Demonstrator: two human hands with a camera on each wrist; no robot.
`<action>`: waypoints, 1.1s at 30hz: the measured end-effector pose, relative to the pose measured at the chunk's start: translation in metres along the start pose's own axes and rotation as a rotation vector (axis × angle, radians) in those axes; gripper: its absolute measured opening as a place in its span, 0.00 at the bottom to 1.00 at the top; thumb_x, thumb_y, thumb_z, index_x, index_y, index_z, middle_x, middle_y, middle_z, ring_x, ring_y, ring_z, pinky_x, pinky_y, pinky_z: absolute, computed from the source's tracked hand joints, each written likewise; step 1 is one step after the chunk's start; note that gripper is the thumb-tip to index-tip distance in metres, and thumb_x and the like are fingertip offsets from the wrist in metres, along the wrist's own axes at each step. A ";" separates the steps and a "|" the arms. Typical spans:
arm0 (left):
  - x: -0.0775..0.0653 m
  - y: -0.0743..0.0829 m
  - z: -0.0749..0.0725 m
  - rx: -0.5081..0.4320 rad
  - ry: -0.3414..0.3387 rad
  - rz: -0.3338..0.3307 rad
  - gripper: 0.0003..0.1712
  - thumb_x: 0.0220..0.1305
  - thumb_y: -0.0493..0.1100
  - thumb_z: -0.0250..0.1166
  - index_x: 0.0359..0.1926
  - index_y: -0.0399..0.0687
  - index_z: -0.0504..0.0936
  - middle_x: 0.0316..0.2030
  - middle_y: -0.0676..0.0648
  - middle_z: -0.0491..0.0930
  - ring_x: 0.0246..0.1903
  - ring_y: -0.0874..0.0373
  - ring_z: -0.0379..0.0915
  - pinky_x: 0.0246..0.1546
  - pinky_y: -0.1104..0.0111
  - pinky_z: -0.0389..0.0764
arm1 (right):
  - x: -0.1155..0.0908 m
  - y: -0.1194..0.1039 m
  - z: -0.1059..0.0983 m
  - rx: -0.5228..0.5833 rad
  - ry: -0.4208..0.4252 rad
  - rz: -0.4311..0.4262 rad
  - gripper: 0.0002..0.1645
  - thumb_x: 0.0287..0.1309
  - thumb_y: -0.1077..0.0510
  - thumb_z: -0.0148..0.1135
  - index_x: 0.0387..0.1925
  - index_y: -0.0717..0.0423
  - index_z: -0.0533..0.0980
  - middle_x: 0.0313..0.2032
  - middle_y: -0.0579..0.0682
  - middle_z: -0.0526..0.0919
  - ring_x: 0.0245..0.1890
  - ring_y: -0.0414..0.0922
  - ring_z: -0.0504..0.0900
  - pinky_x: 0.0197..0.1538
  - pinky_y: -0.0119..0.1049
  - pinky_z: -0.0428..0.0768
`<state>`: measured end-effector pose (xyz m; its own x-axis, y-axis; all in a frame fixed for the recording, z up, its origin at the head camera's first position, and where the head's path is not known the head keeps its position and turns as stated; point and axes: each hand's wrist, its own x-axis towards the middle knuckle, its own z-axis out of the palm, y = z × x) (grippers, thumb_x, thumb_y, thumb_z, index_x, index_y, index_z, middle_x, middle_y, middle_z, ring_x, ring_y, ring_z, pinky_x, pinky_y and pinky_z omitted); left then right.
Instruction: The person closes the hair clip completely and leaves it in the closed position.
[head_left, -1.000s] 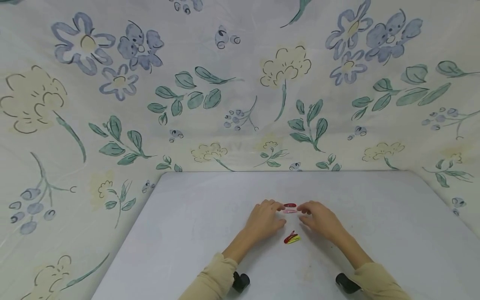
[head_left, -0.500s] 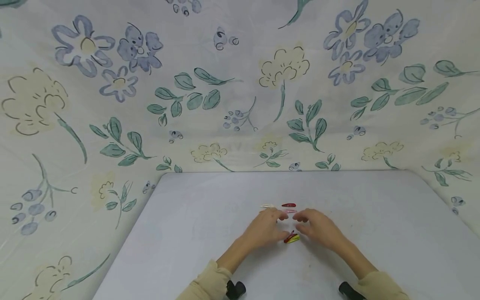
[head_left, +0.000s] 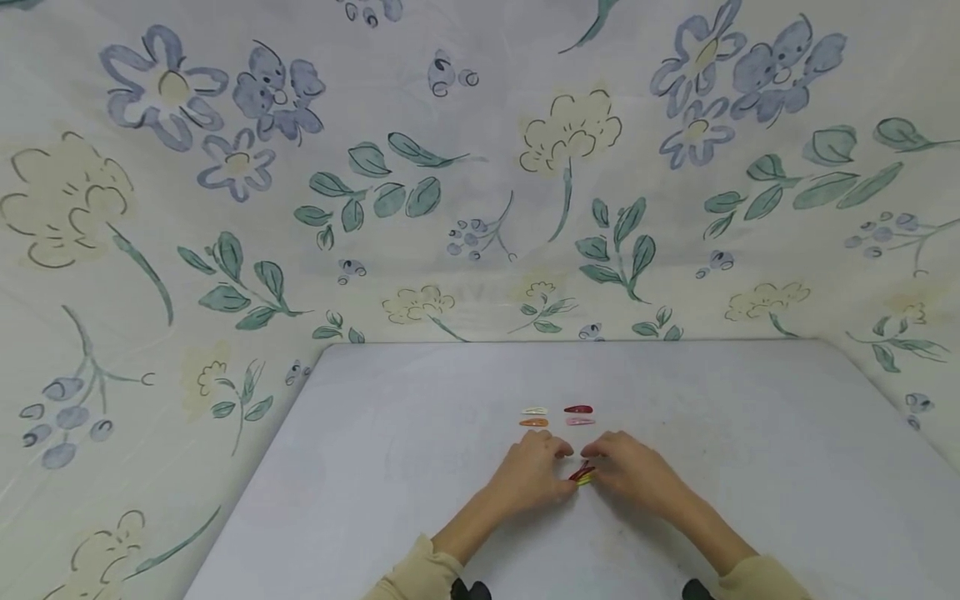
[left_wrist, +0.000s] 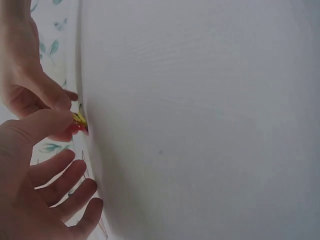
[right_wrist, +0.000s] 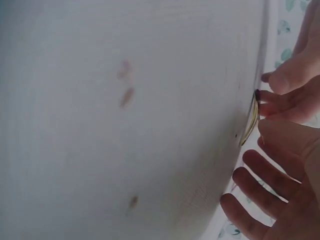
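Several snap hair clips lie in a small pile, a dark red hair clip (head_left: 578, 472) crossing over a yellow hair clip (head_left: 585, 480). My left hand (head_left: 531, 472) reaches in from the left, its thumb tip right at the pile and its other fingers spread loosely. From the right my right hand (head_left: 628, 469) comes in with bent, relaxed fingers, thumb close beside the clips. In the left wrist view the yellow clip (left_wrist: 79, 119) shows by the left thumb tip. The right wrist view shows the yellow clip (right_wrist: 251, 122) edge-on beside the right thumb. Fingertips partly cover the pile.
Beyond the hands lie a white clip (head_left: 535, 411), an orange clip (head_left: 534, 422), a dark red clip (head_left: 578, 409) and a pink clip (head_left: 580, 422) in two columns. They lie on a white table (head_left: 390, 433); a floral cloth (head_left: 480, 183) hangs behind it.
Both hands have drawn back from the far clips toward the near pile and closed in around it. The white and orange clips, hidden by the left hand before, now show fully.
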<state>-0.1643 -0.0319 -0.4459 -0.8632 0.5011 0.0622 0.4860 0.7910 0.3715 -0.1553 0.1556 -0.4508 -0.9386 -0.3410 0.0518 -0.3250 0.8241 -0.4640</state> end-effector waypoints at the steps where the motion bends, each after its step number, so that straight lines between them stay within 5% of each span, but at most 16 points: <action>1: -0.001 0.001 0.001 0.009 0.000 0.001 0.22 0.52 0.52 0.73 0.46 0.49 0.85 0.40 0.52 0.81 0.46 0.55 0.73 0.42 0.62 0.76 | 0.000 0.000 0.001 -0.014 0.001 -0.004 0.14 0.49 0.64 0.73 0.41 0.53 0.84 0.39 0.43 0.83 0.46 0.46 0.80 0.53 0.47 0.79; 20: -0.004 0.004 0.006 0.085 0.082 0.046 0.03 0.53 0.45 0.72 0.30 0.53 0.87 0.35 0.53 0.79 0.40 0.57 0.71 0.36 0.68 0.71 | 0.001 -0.003 0.006 -0.074 0.010 -0.023 0.06 0.51 0.60 0.73 0.30 0.47 0.83 0.36 0.42 0.81 0.43 0.44 0.78 0.50 0.47 0.79; 33: -0.003 0.001 0.012 0.105 0.110 0.065 0.03 0.51 0.46 0.73 0.28 0.55 0.87 0.34 0.54 0.79 0.38 0.58 0.70 0.35 0.68 0.71 | 0.000 -0.004 0.005 -0.062 0.005 -0.001 0.05 0.53 0.60 0.72 0.30 0.46 0.83 0.34 0.41 0.81 0.43 0.45 0.78 0.50 0.47 0.80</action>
<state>-0.1599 -0.0281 -0.4567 -0.8364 0.5156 0.1858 0.5480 0.7934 0.2651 -0.1533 0.1498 -0.4531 -0.9386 -0.3402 0.0566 -0.3327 0.8499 -0.4087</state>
